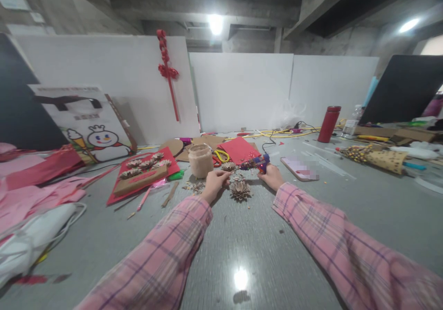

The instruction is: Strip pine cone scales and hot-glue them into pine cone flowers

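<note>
My right hand (272,177) is wrapped round the handle of a blue glue gun (262,163), whose front end points left. My left hand (216,183) is closed in a pinch at the glue gun's tip; what its fingers hold is too small to make out. Just below, between my hands, a brown petalled flower (240,190) lies on the grey table. Another such flower (228,167) sits right behind my left fingertips. A wrapped tan jar (200,161) stands upright behind my left hand.
Flowers and a cardboard strip lie on red paper (116,193) at left. Yellow-handled scissors (222,156) and a red sheet (241,150) are behind my hands. A phone (299,169), red flask (328,124), plastic bottle (352,122) and wrapped bouquet (377,159) are at right.
</note>
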The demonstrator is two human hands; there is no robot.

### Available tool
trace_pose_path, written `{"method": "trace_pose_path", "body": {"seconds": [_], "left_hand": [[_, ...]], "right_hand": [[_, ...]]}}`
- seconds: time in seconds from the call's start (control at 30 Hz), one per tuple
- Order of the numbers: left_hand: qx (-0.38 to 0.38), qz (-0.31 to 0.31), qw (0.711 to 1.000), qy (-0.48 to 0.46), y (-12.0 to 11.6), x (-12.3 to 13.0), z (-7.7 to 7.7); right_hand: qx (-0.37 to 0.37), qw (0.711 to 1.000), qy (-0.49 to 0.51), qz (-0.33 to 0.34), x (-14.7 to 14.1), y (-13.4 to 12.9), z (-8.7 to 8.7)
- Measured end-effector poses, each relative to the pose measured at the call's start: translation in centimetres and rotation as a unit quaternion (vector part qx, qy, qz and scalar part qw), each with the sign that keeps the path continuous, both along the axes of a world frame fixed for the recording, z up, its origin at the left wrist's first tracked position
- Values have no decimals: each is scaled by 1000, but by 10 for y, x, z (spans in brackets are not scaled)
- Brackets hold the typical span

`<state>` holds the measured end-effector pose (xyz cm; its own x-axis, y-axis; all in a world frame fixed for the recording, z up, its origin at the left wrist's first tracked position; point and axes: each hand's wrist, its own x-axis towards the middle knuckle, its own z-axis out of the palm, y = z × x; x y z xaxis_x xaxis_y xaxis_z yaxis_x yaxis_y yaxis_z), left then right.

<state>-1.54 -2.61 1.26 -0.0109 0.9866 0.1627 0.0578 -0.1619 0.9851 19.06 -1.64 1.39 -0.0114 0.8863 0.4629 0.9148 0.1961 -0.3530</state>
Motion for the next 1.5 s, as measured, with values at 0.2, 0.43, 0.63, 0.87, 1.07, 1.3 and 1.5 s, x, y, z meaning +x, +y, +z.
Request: {"method": "trace_pose_path", "body": {"seconds": [0.2, 0.43, 0.63, 0.87, 1.07, 1.3, 1.5], "left_hand": [[2, 0, 1000, -11, 0, 0, 0], [5, -3, 1000, -10, 1, 0, -1], [3, 1, 1000, -10, 2, -1, -2], [2, 6, 1000, 7, 2, -1, -2], [2, 1, 1000, -3, 1, 0, -2], [5, 5, 1000, -6, 2, -1, -1], [5, 1, 1000, -23, 4, -1, -3]], "right_hand": [[-2, 1000, -1, 4, 0, -1, 1], [-1, 1000, -3, 4, 0, -2, 1], [0, 1000, 2, 6, 1, -1, 0], [-5, 1000, 0, 10, 1, -1, 0], [3, 1000, -4, 3, 1, -1, 0], [-6, 1000, 0, 0, 1, 0, 0], [-4, 1000, 1, -1, 1, -1, 1]]}}
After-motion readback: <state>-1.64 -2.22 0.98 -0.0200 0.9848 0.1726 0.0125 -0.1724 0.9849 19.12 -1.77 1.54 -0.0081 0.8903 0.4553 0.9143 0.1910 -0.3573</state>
